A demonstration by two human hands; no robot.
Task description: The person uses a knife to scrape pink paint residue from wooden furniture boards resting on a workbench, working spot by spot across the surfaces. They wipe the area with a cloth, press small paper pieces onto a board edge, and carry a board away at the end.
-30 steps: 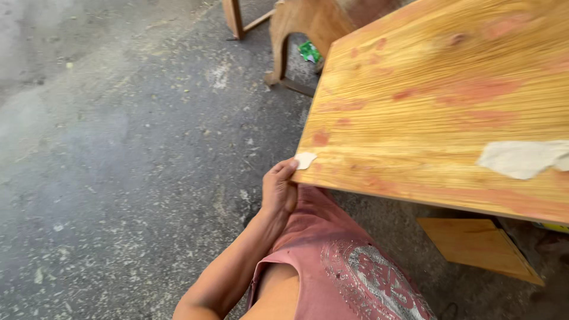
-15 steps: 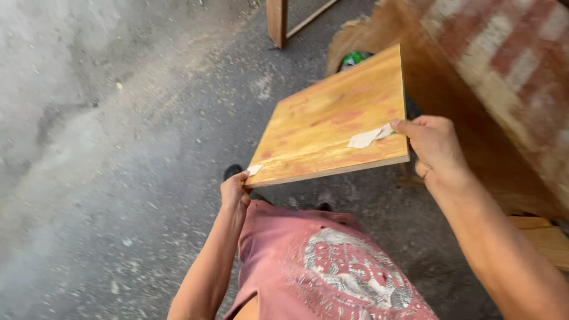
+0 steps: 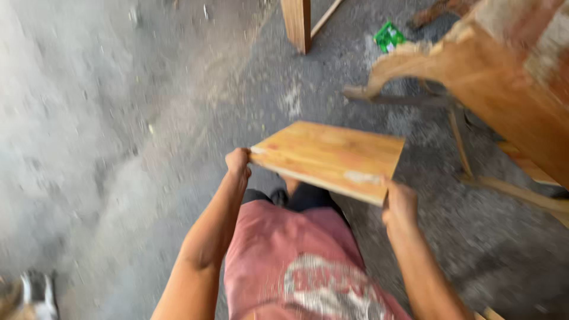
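holding wooden board (image 3: 332,157) above gritty asphalt floor (image 3: 106,130)

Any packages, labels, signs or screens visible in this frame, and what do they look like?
Green package: on the ground at top right, beside the wooden furniture; small, crumpled, bright green with white marks, too blurred to tell more.
Shirt print: on the person's pink shirt, bottom centre; pale grey, cracked.
No signs or screens.

Whole frame motion-blurred. Wooden furniture piece (image 3: 474,77) cut off at right and top edges; its form unclear. Green object (image 3: 389,37) too blurred to identify. Wooden post (image 3: 296,24) cropped at top. Feet mostly hidden beneath wooden board (image 3: 332,157). Shoe-like shape (image 3: 35,293) cut off bottom-left.
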